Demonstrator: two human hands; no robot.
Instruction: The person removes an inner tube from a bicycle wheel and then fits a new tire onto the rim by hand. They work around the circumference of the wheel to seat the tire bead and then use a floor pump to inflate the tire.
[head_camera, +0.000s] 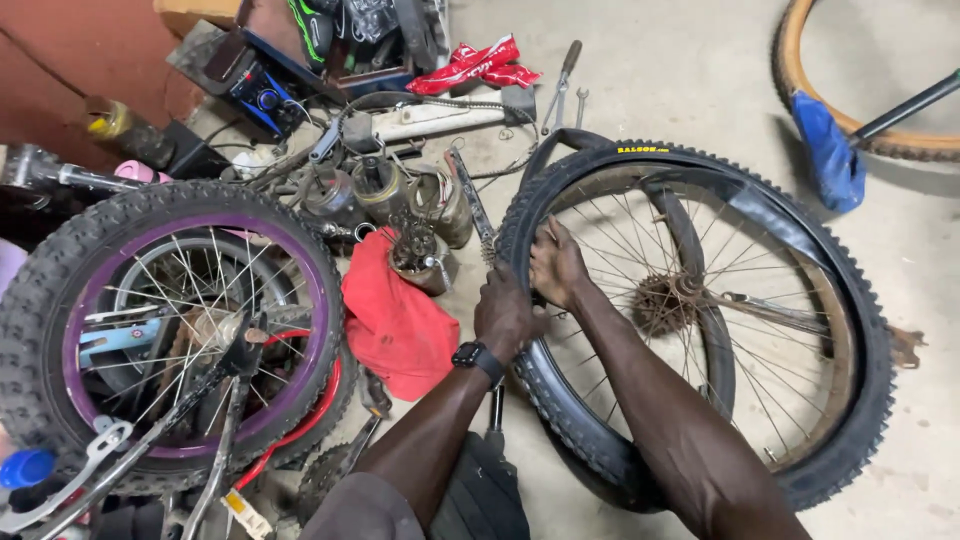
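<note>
- Right now, in the head view, your left hand (505, 315) grips the black tyre (560, 420), which lies on the floor around the rusty wheel (668, 300).
- Your right hand (556, 265) has its fingers (545, 240) curled over the tyre's edge; they could get pinched against the rim (835, 340).
- Loose tools (470, 205) beside you might snag the inner tube (700, 270).

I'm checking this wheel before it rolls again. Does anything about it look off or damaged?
Yes. The black tyre sits unevenly: near the left hand and right hand it is pulled off the rim, and a black inner tube hangs loose across the spokes. The rim and hub look rusty.
</note>
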